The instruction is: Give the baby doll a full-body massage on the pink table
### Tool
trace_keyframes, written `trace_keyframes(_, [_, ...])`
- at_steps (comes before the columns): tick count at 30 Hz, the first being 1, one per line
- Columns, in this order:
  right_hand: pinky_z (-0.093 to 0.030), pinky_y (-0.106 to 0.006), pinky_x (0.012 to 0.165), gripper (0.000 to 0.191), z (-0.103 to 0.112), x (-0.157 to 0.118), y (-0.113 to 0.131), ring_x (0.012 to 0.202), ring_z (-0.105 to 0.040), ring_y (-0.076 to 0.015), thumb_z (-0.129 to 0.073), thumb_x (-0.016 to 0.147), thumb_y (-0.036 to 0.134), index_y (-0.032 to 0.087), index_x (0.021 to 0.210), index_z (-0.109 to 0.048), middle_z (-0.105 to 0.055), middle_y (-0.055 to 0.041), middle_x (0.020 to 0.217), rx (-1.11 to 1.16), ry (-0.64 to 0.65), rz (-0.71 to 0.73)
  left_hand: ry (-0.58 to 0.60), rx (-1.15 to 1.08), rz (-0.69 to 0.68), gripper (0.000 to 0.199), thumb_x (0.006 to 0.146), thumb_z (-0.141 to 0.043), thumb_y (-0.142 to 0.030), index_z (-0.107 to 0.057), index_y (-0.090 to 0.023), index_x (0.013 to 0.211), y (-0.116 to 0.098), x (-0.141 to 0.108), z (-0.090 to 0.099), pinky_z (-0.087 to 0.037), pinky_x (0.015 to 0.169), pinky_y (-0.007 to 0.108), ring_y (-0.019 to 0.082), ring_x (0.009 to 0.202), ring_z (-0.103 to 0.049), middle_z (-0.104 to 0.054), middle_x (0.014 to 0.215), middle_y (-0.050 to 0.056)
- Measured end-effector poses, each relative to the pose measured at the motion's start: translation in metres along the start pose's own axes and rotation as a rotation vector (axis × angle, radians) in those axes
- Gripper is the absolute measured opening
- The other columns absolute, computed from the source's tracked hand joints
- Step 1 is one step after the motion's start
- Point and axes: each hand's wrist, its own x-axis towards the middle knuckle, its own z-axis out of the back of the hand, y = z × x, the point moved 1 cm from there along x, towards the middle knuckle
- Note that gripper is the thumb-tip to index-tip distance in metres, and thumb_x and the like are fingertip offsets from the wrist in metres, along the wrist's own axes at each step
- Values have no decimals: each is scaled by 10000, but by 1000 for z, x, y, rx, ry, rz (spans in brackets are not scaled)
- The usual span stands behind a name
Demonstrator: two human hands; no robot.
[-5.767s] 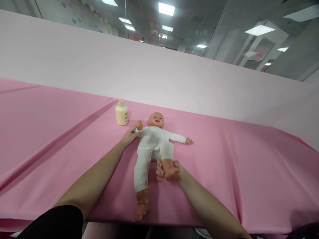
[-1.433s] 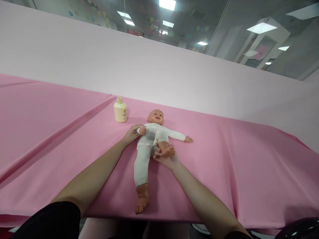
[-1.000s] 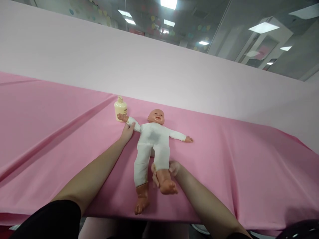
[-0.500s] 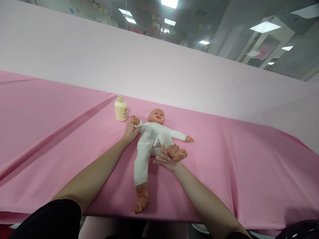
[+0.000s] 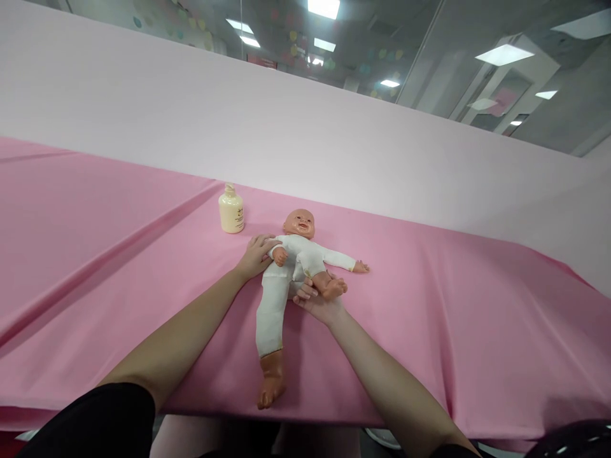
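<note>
A baby doll [image 5: 281,280] with a white cloth body lies face up, its head away from me. One leg stretches toward the table's front edge; the other is bent up over the body. My left hand [image 5: 258,256] is closed round the doll's arm near the shoulder, on the left side, with the doll's hand folded toward its chest. Beneath the bent leg, my right hand [image 5: 319,301] has its fingers curled round the thigh and lower leg, partly hidden by the doll's foot. A cream bottle [image 5: 231,211] stands beyond my left hand.
Pink cloth [image 5: 382,356] covers the table, with folds at left and right. Behind it rises a pale wall [image 5: 363,152] with glass above. A dark object [image 5: 580,440] is at the bottom right corner.
The doll's left-side arm has swung inward over its chest, and my left hand has moved slightly right with it. The bent leg and my right hand have shifted a little left and upward.
</note>
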Motion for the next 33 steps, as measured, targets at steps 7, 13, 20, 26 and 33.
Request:
trace_keyframes(7, [-443, -345, 799, 464, 6, 2, -1, 609, -359, -138, -408, 850, 647, 195, 764, -466, -321, 38, 618, -7, 18, -4, 30, 3, -25, 513, 765, -483, -125, -570, -274, 1248, -2, 1, 1, -310, 1035, 435, 257, 1198, -412, -500, 1284, 76])
trace_keyframes(13, [-437, -354, 778, 495, 6, 2, -1, 612, -363, -147, -429, 831, 684, 193, 791, -477, -333, 36, 622, -67, 4, -2, 36, -3, -35, 510, 766, -489, -141, -573, -277, 1251, -2, 2, 2, -312, 1035, 441, 262, 1196, -417, -507, 1282, 77])
trace_keyframes(20, [-427, -318, 747, 526, -1, 1, -2, 630, -384, -146, -458, 816, 670, 153, 787, -552, -377, 15, 622, -155, 22, -78, 32, -17, -54, 416, 822, -565, -293, -583, -273, 1237, -2, 2, 3, -306, 1032, 438, 268, 1190, -430, -517, 1273, 89])
trace_keyframes(26, [-435, -317, 714, 610, 5, 3, -5, 613, -399, -152, -245, 908, 672, 163, 775, -553, -399, 5, 611, -166, -21, -110, 32, -19, -58, 423, 796, -596, -288, -595, -280, 1219, 3, 2, 0, -312, 1028, 446, 274, 1183, -437, -528, 1269, 83])
trace_keyframes(33, [-430, -304, 675, 622, 7, 5, -6, 599, -432, -149, -277, 896, 695, 154, 738, -542, -402, 5, 588, -173, -56, -139, 60, -22, -71, 402, 779, -584, -238, -616, -258, 1180, 3, 3, 1, -344, 996, 429, 268, 1120, -466, -574, 1185, 81])
